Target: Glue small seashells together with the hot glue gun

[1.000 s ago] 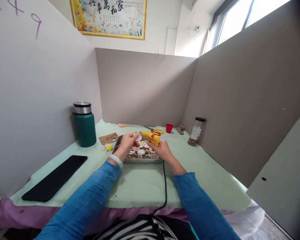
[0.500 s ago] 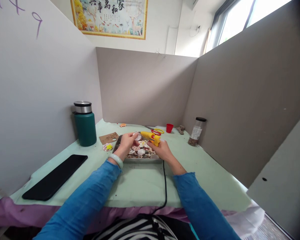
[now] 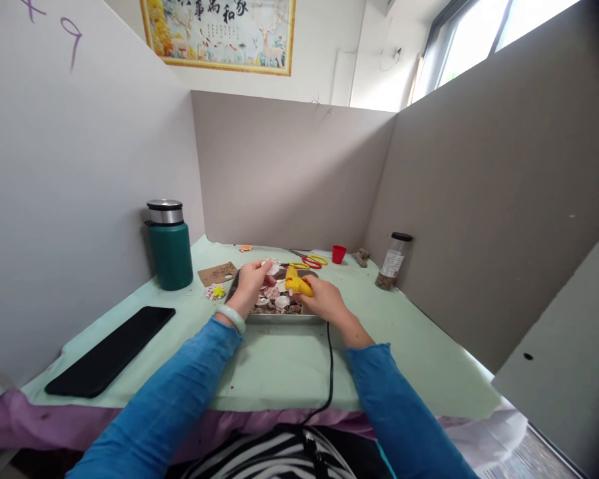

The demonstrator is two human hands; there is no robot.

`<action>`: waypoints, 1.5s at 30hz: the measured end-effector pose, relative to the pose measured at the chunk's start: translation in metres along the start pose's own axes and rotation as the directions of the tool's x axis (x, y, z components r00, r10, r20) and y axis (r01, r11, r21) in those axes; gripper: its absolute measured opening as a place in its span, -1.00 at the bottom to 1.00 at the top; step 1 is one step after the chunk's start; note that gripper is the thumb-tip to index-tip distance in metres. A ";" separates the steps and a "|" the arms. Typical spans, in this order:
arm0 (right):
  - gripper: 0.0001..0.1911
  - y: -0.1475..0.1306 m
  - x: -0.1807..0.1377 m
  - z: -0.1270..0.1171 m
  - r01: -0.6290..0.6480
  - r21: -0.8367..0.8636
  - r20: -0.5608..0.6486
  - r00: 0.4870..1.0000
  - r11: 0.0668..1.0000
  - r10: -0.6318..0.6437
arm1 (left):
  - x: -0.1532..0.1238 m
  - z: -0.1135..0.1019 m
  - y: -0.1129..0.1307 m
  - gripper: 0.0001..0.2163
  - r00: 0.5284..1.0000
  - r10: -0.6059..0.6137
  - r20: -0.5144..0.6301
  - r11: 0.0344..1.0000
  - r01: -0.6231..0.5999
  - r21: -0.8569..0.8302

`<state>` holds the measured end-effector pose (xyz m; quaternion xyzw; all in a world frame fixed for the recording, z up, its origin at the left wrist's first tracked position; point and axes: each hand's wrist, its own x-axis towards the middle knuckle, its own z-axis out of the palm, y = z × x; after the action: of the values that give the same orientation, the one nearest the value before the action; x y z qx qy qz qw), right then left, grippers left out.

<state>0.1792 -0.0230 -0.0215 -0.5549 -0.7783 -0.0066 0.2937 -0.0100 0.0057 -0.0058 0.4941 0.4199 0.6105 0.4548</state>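
Gluing looks underway: the left hand [image 3: 249, 285] pinches what seems a shell [image 3: 272, 267] over the tray [image 3: 284, 318], right hand [image 3: 324, 301] clamped on the glue gun [image 3: 296, 284], whose nozzle next needs steadying beside the left fingertips.

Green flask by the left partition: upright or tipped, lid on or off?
Upright, lid on: the green flask stands on the table, steel cap on top.

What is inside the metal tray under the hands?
The metal tray holds a heap of seashells, pale and brownish. The left hand and the right hand with its yellow glue gun cover part of the heap.
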 end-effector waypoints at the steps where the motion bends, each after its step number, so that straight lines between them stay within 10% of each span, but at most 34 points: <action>1: -0.55 0.000 0.000 0.001 -0.003 -0.031 0.022 1.000 1.000 0.004 | 0.000 0.000 0.000 -0.71 1.000 0.009 0.021 1.000 -0.009 0.011; 11: -0.61 0.008 0.000 -0.003 0.077 -0.113 -0.002 0.997 0.991 -0.078 | -0.008 0.006 0.004 -0.66 0.979 0.044 0.198 0.998 -0.053 0.040; 22: -0.69 -0.013 0.000 -0.006 0.107 0.562 -0.238 0.971 0.820 0.037 | -0.024 0.017 0.008 -0.67 0.924 -0.010 0.382 0.997 -0.020 0.076; 45: -0.71 -0.019 -0.001 0.004 0.034 0.477 -0.351 0.923 0.878 0.155 | -0.022 0.020 -0.002 -0.68 0.922 -0.010 0.386 1.000 0.006 0.011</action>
<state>0.1611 -0.0293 -0.0195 -0.4787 -0.6663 0.0862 0.5652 0.0125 -0.0136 -0.0089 0.6053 0.3270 0.4972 0.5286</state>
